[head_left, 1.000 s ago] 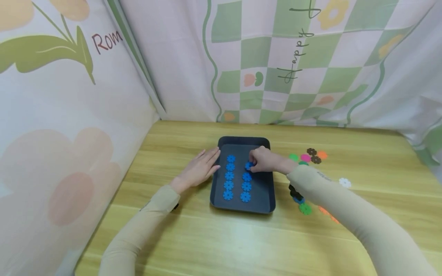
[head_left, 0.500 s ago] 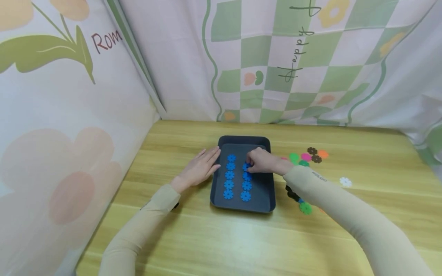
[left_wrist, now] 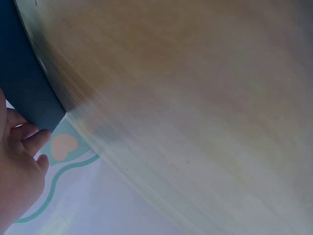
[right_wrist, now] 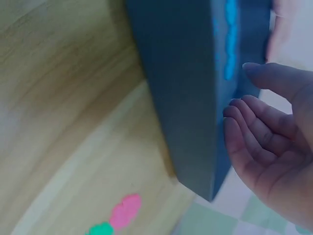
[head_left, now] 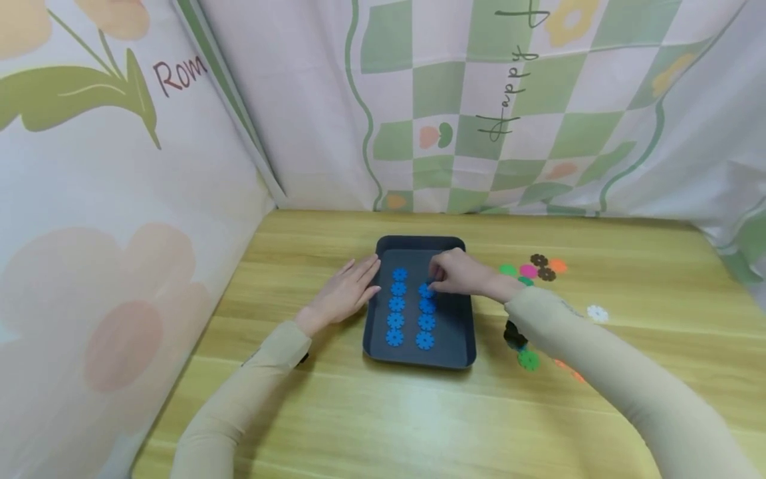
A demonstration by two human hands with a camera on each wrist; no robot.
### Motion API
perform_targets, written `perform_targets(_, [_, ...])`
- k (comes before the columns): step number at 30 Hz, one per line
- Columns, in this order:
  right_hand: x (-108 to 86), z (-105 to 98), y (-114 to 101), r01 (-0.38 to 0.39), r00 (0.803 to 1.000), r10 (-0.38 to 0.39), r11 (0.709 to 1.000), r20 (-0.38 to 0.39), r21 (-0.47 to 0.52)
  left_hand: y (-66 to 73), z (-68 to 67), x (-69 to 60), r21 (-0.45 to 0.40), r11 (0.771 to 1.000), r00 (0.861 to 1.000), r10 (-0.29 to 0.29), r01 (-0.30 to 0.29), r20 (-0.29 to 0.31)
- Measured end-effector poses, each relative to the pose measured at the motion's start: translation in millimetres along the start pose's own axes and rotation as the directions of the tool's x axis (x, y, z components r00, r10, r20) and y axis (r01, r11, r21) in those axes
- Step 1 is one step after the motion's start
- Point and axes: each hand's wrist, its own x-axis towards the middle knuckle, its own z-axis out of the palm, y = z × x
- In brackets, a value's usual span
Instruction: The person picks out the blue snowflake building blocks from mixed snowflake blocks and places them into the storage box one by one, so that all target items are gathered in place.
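Note:
A dark grey tray (head_left: 451, 346) lies on the table, bearing two columns of flat, notched blue discs. The left column (head_left: 395, 304) and the right column (head_left: 425, 321) each have several. My left hand (head_left: 341, 293) rests with straight fingers against the tray's left rim; the left wrist view shows its fingers (left_wrist: 34, 139) at the dark wall. Over the tray's right half, my right hand (head_left: 463, 271) is close to the farthest blue disc (head_left: 425, 291) of the right column. In the right wrist view its thumb and loosely curled fingers (right_wrist: 239, 142) stand apart, with nothing visible between them.
Loose discs lie right of the tray: brown (head_left: 546, 274), magenta (head_left: 528, 271), orange (head_left: 557, 265), white (head_left: 597, 313), black (head_left: 514, 334) and green (head_left: 528, 360). My right forearm (head_left: 598, 352) passes over part of this area. A patterned curtain (head_left: 437, 173) hangs behind the table.
My right hand shifted slightly left and toward me with the farthest right-column disc, then let go and drew back a little. That disc now lies in line. My left hand stays put.

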Motion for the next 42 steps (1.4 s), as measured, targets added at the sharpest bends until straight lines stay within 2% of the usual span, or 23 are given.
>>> perform_targets(3, [-11.4,-11,1,0.010,0.999,-0.009,1.000,-0.040,0.009,-0.1,0.0,-0.5,0.004,1.000,1.000,0.008,-0.008,-0.012])
perform_targets(9, [-43.9,-34,3,-0.028,0.996,0.027,0.999,-0.081,-0.023,0.6,-1.2,-0.9,0.007,1.000,1.000,0.013,-0.013,-0.022])
perform_targets(13, [-69.7,-39,7,-0.029,0.994,0.024,0.998,-0.106,-0.049,1.4,-1.8,-1.3,0.010,1.000,1.000,0.012,-0.012,-0.013])
perform_targets(17, [-95.6,-34,17,-0.017,0.997,0.013,0.998,-0.074,-0.055,2.0,-2.6,-0.5,0.005,1.000,1.000,0.014,-0.014,-0.012])
perform_targets(21, [-119.6,-23,30,0.041,0.999,-0.043,0.997,-0.022,-0.061,1.9,-3.1,-0.6,0.000,1.000,1.000,0.015,-0.015,-0.006])
perform_targets(25, [-137.8,-11,39,0.051,0.999,-0.051,0.998,0.014,-0.032,2.1,-2.9,-1.5,0.003,1.000,1.000,0.016,-0.016,-0.007])
perform_targets(28, [-145.8,-6,41,0.029,0.999,-0.028,1.000,0.045,-0.003,2.4,-1.9,-1.5,0.000,1.000,1.000,0.012,-0.012,-0.006])
perform_targets(36, [-152.2,-4,41,0.071,0.996,-0.073,0.997,0.054,0.034,1.5,0.7,-1.6,-0.002,1.000,1.000,0.008,-0.008,-0.007])
perform_targets(42, [-152.2,-3,41,0.074,0.994,-0.077,0.996,0.076,0.040,1.4,0.7,-2.1,0.008,1.000,1.000,0.008,-0.007,-0.015])
